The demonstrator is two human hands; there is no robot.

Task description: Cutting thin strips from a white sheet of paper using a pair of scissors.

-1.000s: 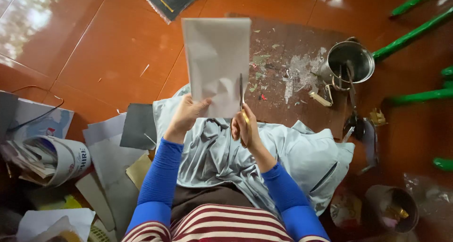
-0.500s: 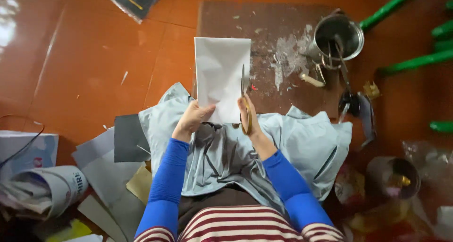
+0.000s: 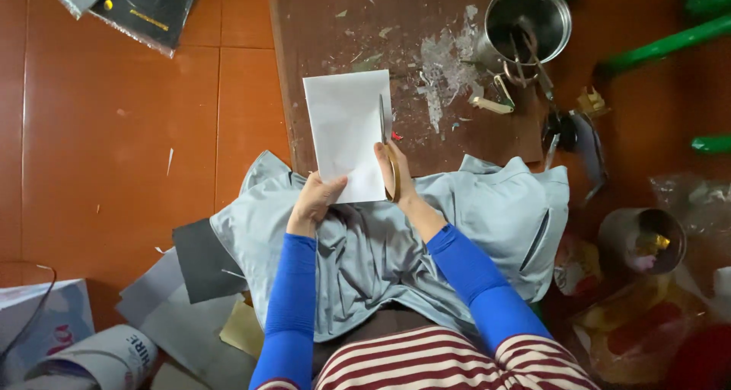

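Head view: left hand (image 3: 316, 200) pinches the bottom edge of a white sheet (image 3: 346, 135) held upright over the lap, above a grey cloth (image 3: 381, 245). Right hand (image 3: 396, 177) is closed around scissors (image 3: 387, 135), blades along the sheet's right edge. Judged: cutting goes best with the sheet kept taut and the left fingers clear of the blade line. Brown board (image 3: 320, 25) lies on the floor beyond, steel pot (image 3: 525, 17) at its corner.
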